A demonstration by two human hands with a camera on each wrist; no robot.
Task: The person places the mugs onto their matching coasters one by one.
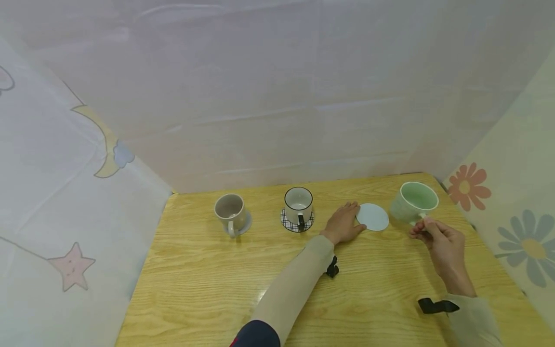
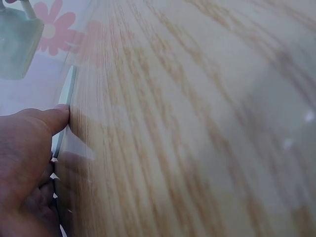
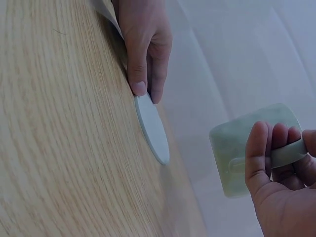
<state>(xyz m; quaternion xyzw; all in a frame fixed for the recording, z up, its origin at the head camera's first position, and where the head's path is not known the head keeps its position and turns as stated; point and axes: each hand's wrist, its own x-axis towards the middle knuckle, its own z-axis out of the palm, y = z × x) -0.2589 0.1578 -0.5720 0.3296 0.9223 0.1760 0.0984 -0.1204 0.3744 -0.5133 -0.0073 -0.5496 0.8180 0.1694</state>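
On the right, my right hand (image 1: 446, 246) grips the handle of a pale green mug (image 1: 418, 197), which is lifted off the table. The right wrist view shows fingers curled through the handle of the tilted mug (image 3: 232, 143). A round, pale coaster (image 1: 373, 217) lies flat on the table left of the mug. My left hand (image 1: 342, 224) holds the coaster's left edge between thumb and fingers, the thumb at the near side and the fingers at the far side. In the left wrist view the thumb touches the coaster's edge (image 2: 69, 86).
A white mug with a black rim (image 1: 299, 200) stands on a checked coaster (image 1: 288, 225) left of my left hand. Farther left, a beige mug (image 1: 229, 207) sits on a grey coaster (image 1: 247, 224). Fabric walls enclose the wooden table (image 1: 195, 279) at the back and sides.
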